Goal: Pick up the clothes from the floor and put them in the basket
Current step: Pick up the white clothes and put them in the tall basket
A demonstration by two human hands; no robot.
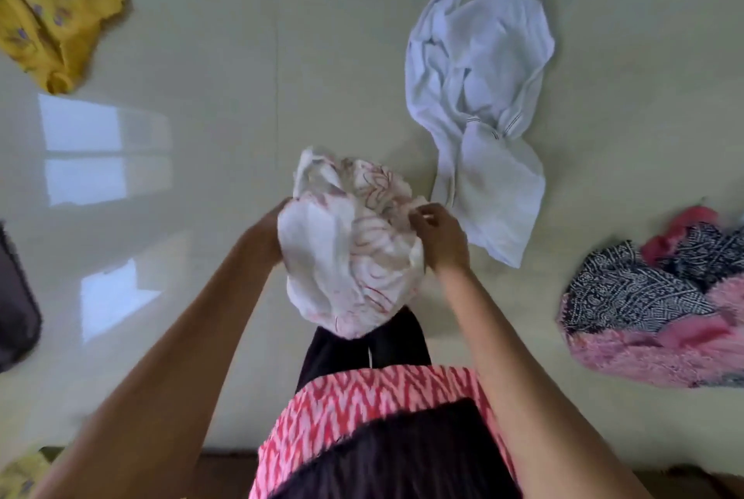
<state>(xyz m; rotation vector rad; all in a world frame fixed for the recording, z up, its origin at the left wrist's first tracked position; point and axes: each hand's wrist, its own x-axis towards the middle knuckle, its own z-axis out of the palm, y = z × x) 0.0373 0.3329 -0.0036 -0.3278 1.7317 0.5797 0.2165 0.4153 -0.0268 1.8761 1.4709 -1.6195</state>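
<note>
A bunched white cloth with red line print (pixel 354 244) hangs in front of me, held off the floor between both hands. My left hand (pixel 267 232) grips its left side, mostly hidden behind the fabric. My right hand (pixel 441 236) pinches its right edge with curled fingers. On the floor lie a long pale blue-white garment (pixel 479 95) at upper right, a yellow flowered garment (pixel 48 11) at upper left, and a pink and black-white patterned heap (pixel 660 305) at right. No basket can be made out for certain.
The floor is glossy pale tile (pixel 249 75) with window reflections at left. A dark object (pixel 16 309) sits at the left edge, cut off by the frame. A scrap of yellow cloth (pixel 24 474) shows at bottom left.
</note>
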